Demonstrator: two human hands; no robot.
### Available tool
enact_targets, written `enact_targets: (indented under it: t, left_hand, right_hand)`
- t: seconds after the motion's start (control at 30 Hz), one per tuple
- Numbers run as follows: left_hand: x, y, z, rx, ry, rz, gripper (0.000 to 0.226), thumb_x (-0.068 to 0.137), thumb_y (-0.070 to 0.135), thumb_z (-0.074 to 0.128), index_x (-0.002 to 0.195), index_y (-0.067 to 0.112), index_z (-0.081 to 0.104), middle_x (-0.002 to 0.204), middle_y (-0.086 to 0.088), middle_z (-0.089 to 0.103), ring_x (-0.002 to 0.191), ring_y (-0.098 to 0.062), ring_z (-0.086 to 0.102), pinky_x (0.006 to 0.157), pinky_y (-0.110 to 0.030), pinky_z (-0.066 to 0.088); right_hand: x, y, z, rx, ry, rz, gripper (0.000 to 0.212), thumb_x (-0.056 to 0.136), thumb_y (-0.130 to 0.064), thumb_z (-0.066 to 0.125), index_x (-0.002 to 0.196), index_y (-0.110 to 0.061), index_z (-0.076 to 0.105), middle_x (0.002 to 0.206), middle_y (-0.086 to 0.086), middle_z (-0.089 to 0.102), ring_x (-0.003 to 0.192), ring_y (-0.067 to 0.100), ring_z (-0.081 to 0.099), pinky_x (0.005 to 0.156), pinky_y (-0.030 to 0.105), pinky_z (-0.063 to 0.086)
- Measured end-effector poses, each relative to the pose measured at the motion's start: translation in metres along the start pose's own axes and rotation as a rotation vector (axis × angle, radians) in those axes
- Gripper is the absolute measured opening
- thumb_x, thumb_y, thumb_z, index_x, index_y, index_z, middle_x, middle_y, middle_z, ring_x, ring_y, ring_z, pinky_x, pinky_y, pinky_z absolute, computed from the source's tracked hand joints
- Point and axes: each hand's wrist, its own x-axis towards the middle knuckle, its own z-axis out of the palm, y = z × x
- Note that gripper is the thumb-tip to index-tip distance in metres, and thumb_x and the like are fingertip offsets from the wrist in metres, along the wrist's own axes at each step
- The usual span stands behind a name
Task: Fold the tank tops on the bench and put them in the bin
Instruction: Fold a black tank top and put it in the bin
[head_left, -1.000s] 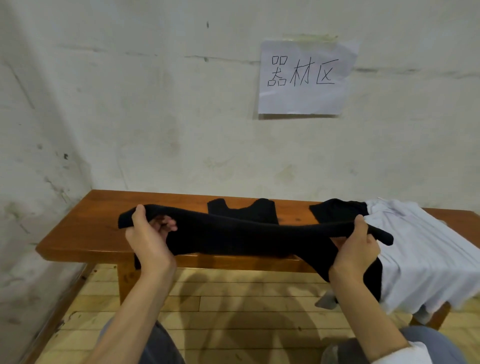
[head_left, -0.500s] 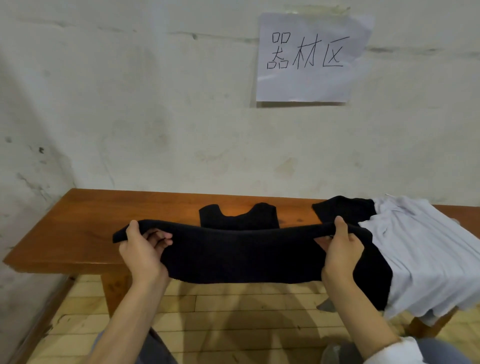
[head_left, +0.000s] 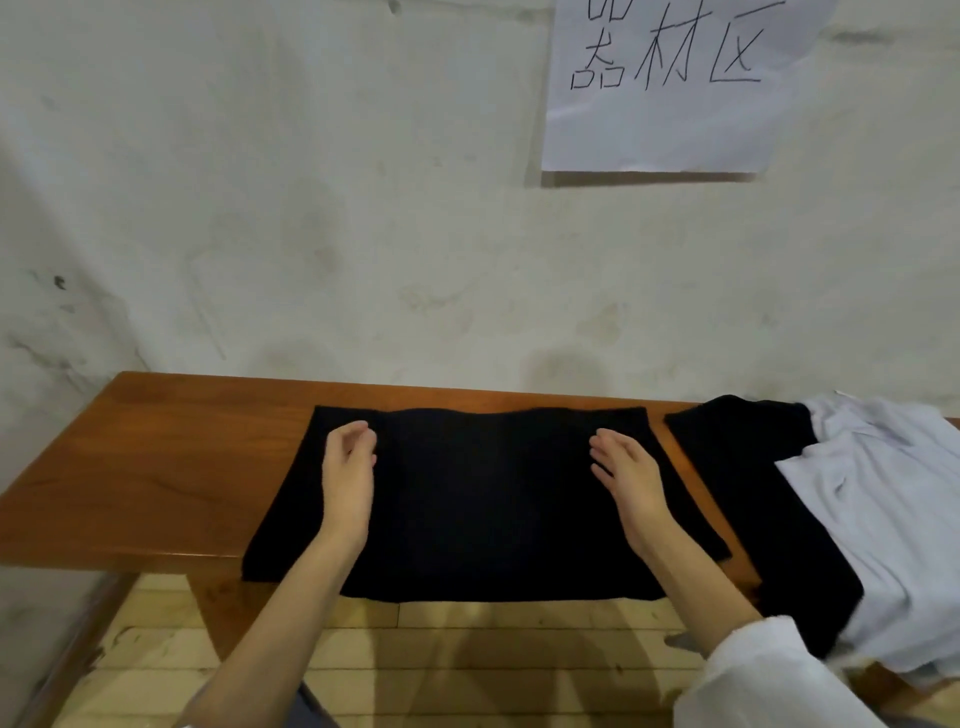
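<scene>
Whitewashed wall (head_left: 311, 234) fills the background, with a paper sign (head_left: 670, 119) bearing handwritten characters taped up on the right. Below it runs the wooden worktop (head_left: 156, 467), over a pale plank floor (head_left: 467, 665).

Half a second ago the black tank top (head_left: 483, 514) hung in the air, stretched between two gripping hands in front of the worktop. Now it lies flat on the worktop as a wide folded rectangle, its near edge drooping just over the front lip, and the straps that showed behind it earlier are covered.

Both hands have let go and rest on top of the cloth. The left hand (head_left: 348, 467) sits near the left end, its fingers (head_left: 361, 434) together and loosely bent, clamped on nothing. The right hand (head_left: 626, 473), coming out of a white sleeve (head_left: 769, 680), lies near the right end with its fingers (head_left: 605, 447) straight and close together.

Just beside the folded top, on the right, a second black garment (head_left: 753, 483) lies under pale cloth (head_left: 893, 519), which may be more than one piece; the folds are hard to separate.
</scene>
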Motion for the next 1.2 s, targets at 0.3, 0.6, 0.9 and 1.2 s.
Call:
enact_targets:
  t: [0.3,0.6,0.9,1.2]
  left_hand:
    - [-0.009,-0.027,0.034,1.283,-0.495,0.644,0.05,0.102,0.041,0.026,0.15,0.027,0.023,0.159,0.004,0.012,0.147,-0.018,0.004,0.118,-0.037,0.0]
    - [-0.064,-0.006,0.042,1.747,-0.363,0.395,0.065,0.099,0.054,0.023,0.15,0.015,0.015,0.153,-0.014,0.02,0.133,-0.038,0.028,0.101,-0.044,0.036]
    - [-0.105,-0.006,0.042,1.519,-0.508,0.506,0.04,0.1,0.037,0.036,0.136,0.02,0.033,0.126,-0.008,0.044,0.099,-0.024,0.056,0.064,-0.031,0.037]
    - [-0.046,-0.024,0.06,1.446,-0.634,0.762,0.063,0.1,0.051,0.024,0.152,0.019,0.008,0.16,-0.004,0.001,0.147,-0.021,-0.006,0.12,-0.041,-0.004]
  right_hand:
    - [-0.083,0.035,0.049,-1.222,0.003,-0.343,0.054,0.095,-0.047,0.043,0.142,-0.021,0.039,0.148,-0.001,0.033,0.133,0.02,0.033,0.108,0.035,0.031]
    - [-0.04,0.007,0.026,-1.525,-0.404,-0.331,0.062,0.098,-0.032,0.043,0.152,-0.019,0.016,0.16,0.002,0.008,0.145,0.025,0.013,0.115,0.043,0.02]
    - [-0.018,0.007,0.009,-1.232,-0.467,-0.472,0.059,0.084,0.005,0.047,0.14,-0.014,0.04,0.152,0.001,0.03,0.143,0.018,0.023,0.117,0.032,0.018]
    - [-0.014,0.04,-0.044,-1.366,-0.298,-0.477,0.08,0.088,-0.06,0.003,0.152,-0.014,0.0,0.161,0.002,-0.005,0.147,0.013,-0.008,0.115,0.026,-0.007]
